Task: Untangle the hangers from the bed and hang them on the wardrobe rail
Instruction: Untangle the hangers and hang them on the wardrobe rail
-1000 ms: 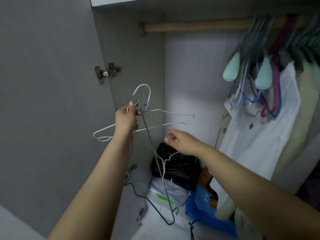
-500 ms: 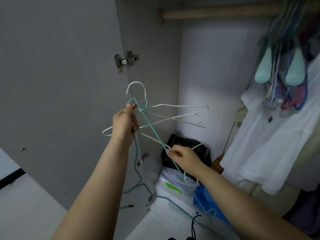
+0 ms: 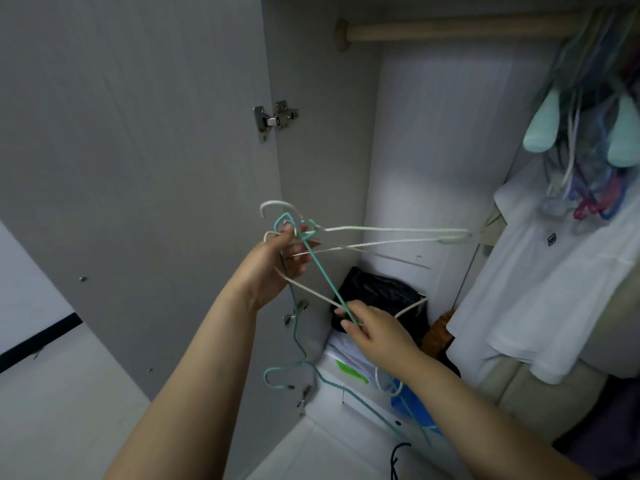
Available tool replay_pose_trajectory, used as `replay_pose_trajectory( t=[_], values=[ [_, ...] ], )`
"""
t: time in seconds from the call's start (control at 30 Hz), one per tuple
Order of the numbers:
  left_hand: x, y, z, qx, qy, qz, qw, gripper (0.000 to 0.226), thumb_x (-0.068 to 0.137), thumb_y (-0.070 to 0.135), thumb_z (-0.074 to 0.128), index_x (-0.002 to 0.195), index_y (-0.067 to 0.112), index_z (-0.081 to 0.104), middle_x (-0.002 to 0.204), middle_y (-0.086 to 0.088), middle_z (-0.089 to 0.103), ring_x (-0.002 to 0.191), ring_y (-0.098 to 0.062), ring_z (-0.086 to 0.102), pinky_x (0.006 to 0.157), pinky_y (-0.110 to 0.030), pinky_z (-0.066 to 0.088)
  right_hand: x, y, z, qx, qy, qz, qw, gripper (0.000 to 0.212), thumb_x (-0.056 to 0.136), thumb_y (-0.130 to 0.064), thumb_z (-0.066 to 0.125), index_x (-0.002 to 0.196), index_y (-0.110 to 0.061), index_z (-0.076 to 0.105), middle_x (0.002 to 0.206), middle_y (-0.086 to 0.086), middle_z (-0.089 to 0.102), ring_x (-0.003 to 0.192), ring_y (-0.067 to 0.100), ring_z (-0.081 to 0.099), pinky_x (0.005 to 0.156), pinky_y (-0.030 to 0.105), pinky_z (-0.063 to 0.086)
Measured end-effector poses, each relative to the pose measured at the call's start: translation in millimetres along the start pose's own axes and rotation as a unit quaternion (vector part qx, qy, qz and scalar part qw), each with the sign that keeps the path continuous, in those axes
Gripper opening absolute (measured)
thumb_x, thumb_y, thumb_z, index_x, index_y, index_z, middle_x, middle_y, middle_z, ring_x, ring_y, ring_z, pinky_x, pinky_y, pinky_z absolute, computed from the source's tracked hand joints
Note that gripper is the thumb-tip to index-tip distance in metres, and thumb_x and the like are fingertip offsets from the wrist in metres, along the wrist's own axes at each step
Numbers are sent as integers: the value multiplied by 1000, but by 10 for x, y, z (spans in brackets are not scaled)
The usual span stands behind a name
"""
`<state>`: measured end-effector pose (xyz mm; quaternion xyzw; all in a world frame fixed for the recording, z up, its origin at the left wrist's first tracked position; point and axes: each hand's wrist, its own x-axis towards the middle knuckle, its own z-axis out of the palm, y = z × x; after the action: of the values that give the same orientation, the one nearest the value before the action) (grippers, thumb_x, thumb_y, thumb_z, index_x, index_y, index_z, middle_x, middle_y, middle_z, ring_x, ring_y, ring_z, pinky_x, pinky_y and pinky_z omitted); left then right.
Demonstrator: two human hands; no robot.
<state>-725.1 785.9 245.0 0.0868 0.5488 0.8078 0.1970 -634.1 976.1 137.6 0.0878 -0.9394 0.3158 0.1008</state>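
The left hand (image 3: 277, 268) still clutches the bunched hooks of the tangled hangers, a white hanger (image 3: 388, 233) jutting right. The right hand (image 3: 372, 332), which hovered loose a second ago, has dropped lower and now pinches the green hanger (image 3: 320, 271) and a white wire together. The tangle hangs before the open door (image 3: 138, 168), well below the wardrobe rail (image 3: 450, 29).

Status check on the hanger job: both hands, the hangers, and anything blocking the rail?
Left hand grips the hanger bundle at the hooks. Right hand pinches the teal hanger. Nothing hung yet; left stretch of the rail bare.
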Motion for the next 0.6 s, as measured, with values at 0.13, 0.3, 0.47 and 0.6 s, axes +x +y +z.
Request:
replay_pose_trajectory(
  t=[0.13,0.3,0.47,0.6],
  values=[
    [-108,-150,147,78,27,8,997,27,102,25,42,112,10,62,92,-6,72,62,-14,67,54,-24,54,43,-348,-54,-155,-72,26,985,43,97,-51,38,124,-20,52,111,6,59,101,29,58,76,38,49],
    [-171,-296,169,195,45,9,980,27,103,27,41,116,12,59,96,-7,68,68,-17,65,48,-19,45,84,-693,-467,-236,299,-24,924,39,92,-51,42,108,-22,63,106,1,61,99,25,57,79,37,46],
    [-250,-306,161,250,18,37,967,20,104,26,39,107,21,57,89,-5,71,60,-14,66,48,-20,41,250,-494,-620,-210,25,72,975,38,98,-47,37,105,-18,61,102,5,63,96,28,59,75,36,44],
    [-249,-303,136,332,38,47,941,17,103,20,37,114,25,49,71,-6,69,56,-13,66,43,-18,38,240,-532,-596,-234,141,3,962,37,99,-41,40,94,-16,66,89,5,63,85,27,59,67,35,41]
  ],
)
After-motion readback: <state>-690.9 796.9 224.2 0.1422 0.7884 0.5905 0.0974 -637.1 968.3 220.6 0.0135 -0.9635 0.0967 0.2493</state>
